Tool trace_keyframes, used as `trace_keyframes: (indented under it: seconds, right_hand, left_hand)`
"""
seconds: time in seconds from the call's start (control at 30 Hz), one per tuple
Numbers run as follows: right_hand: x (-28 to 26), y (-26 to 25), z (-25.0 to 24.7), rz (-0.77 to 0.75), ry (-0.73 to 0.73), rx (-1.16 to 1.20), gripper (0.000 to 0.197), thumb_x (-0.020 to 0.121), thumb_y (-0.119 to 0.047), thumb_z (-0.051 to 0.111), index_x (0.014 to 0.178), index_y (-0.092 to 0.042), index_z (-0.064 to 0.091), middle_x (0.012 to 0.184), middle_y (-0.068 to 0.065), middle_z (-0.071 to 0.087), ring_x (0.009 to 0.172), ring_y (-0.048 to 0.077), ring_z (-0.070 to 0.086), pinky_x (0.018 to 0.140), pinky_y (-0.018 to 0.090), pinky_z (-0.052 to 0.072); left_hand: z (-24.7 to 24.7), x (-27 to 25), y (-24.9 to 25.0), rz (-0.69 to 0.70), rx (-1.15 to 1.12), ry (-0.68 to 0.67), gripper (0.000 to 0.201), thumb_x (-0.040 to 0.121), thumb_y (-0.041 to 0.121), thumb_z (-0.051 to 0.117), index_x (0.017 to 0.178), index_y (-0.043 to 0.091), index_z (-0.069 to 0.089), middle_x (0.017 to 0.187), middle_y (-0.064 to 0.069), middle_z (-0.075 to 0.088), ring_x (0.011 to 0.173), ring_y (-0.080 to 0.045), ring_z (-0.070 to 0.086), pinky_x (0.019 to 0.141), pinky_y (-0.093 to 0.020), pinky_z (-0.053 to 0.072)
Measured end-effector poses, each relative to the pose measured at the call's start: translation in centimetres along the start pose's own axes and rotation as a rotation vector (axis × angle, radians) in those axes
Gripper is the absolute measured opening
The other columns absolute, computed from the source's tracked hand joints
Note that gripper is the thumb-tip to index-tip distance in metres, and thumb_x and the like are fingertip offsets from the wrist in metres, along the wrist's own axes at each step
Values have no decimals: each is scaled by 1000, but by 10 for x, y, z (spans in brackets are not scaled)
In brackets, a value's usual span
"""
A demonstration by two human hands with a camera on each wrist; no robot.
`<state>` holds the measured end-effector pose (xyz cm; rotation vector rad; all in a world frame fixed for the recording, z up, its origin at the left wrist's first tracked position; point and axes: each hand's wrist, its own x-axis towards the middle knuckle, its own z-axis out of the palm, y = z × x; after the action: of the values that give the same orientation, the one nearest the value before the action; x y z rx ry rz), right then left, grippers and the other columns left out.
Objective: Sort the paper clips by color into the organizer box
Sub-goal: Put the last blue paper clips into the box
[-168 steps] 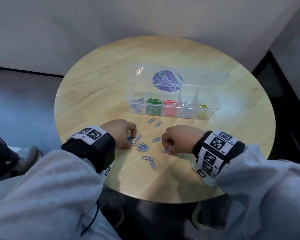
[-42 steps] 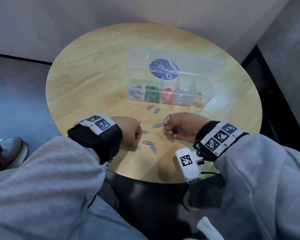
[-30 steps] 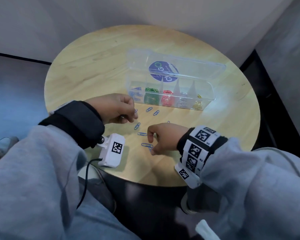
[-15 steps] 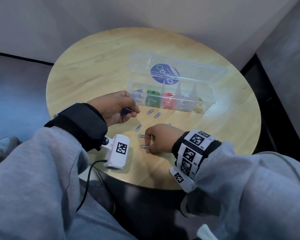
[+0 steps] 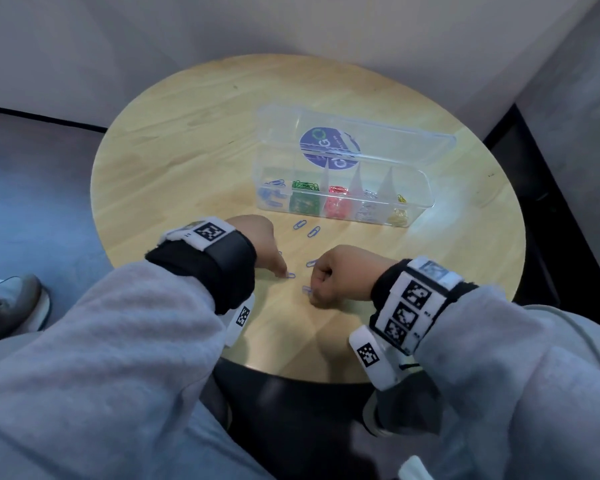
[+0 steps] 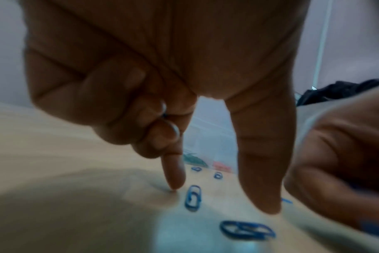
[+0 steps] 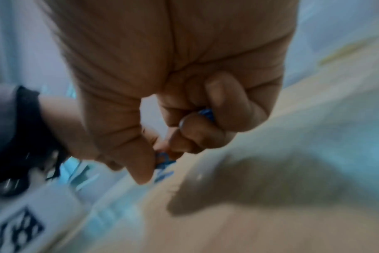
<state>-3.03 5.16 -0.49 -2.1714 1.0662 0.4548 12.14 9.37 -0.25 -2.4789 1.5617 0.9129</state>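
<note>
Right hand [image 5: 340, 275] was curled knuckles-up on the table, thumb and forefinger pinching a thin blue wire clip [image 7: 162, 160] against the wood; more blue showed tucked under its folded fingers [image 7: 208, 113]. Left hand [image 5: 260, 244] was down too, forefinger [image 6: 173, 172] and thumb held straight with tips on the wood either side of a loose blue clip [image 6: 193, 197], the other fingers folded, a glint of blue between them. Half a second before, the left hand was raised toward the box; now it had dropped beside the right. Beyond the knuckles lay two more clips [image 5: 307, 228], then the clear plastic organizer box [image 5: 416, 188], lid open, coloured clips in its compartments. Round pale-wood table [image 5: 187, 150], smooth grain.
</note>
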Motion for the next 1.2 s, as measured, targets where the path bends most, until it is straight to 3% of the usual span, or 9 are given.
trace_keyframes:
  seconds: [0.07,0.23,0.33,0.57,0.73,0.9,1.03,1.1,1.2]
  right_hand:
    - [-1,15,-11,29,9,177,11,76,-17,66,66,-16,62,66,1,58,55,14,46,56,24,41]
    - [-1,52,-27,91,53,804,25,84,4,57,63,-9,54,47,-1,56,42,9,44,43,17,35]
    - [0,62,-31,94,85,1037,26,87,8,52,65,-7,51,55,6,57,39,5,51,39,13,38]
    - [8,64,-31,65,74,1310,27,88,10,50,69,-8,50,53,5,58,41,8,53,39,13,43]
    - [12,64,-31,109,57,1478,21,92,6,41,87,0,61,57,5,50,41,8,50,45,15,47]
    - [12,61,-27,188,47,1539,27,93,1,33,77,0,55,65,8,41,48,13,48,44,17,49]
    - [10,61,-29,198,47,1564,28,90,-5,32,68,-4,49,64,8,43,49,17,51,44,18,48]
    - [10,61,-31,180,46,1551,29,91,-10,36,66,-4,50,61,7,46,45,17,54,44,18,48]
    - [9,61,-32,173,50,1508,33,94,-19,44,65,-4,51,57,6,47,42,16,56,43,18,48]
  left_hand:
    - [2,3,6,9,47,-21,34,68,44,77,81,17,61,83,0,61,78,-21,56,56,-25,34]
    - [8,5,18,7,120,-30,33,75,35,74,98,11,69,91,-5,66,82,-22,57,60,-24,36]
    - [12,6,21,11,131,-6,27,78,32,71,96,12,70,98,-6,71,88,-24,64,55,-23,34]
    - [15,6,27,27,167,-8,20,77,20,63,93,12,71,97,-5,72,91,-23,67,49,-19,33]
    - [15,6,28,58,207,-31,21,78,21,62,95,12,71,99,-6,72,87,-23,65,58,-20,38]
    - [11,2,25,79,168,-63,20,76,23,64,90,11,71,85,-4,68,73,-21,56,53,-19,35]
    - [-1,4,15,98,-110,-130,11,75,20,63,65,16,63,61,3,61,59,-14,55,63,-21,43]
    - [-8,4,14,78,-439,-166,21,81,9,58,60,14,56,60,-2,58,51,-12,54,56,-17,47]
    - [-16,6,14,27,-822,-156,27,87,-1,46,62,10,48,62,-7,53,40,-9,51,38,-11,40]
